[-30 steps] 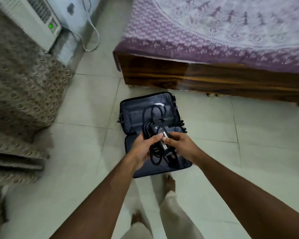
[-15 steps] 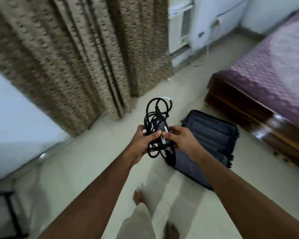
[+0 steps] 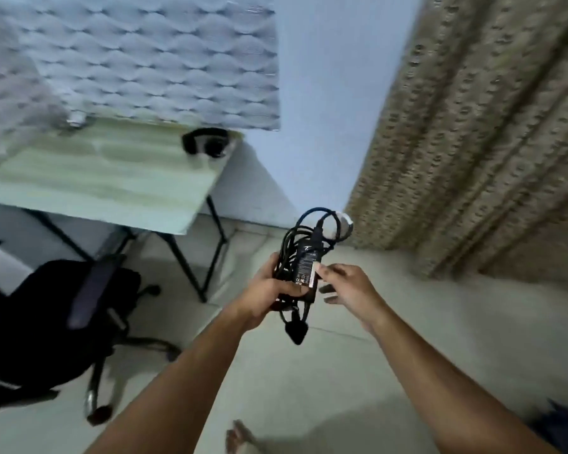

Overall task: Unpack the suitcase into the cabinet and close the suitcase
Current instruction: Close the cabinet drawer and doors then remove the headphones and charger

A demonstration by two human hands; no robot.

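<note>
Left hand (image 3: 269, 290) grips laptop charger (image 3: 305, 267) w/ floppy coiled cable, right hand (image 3: 348, 286) loose-open, fingertip touching; prob. dense, rigid brick—hold brick, not loops.

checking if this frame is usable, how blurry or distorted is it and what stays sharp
Head view: motion blur smears the curtain, desk and office chair; wide-angle bending tilts the walls; the charger in the left hand stays sharpest, label text unreadable; the right hand is slightly soft; lighting is dim and bluish.
</note>
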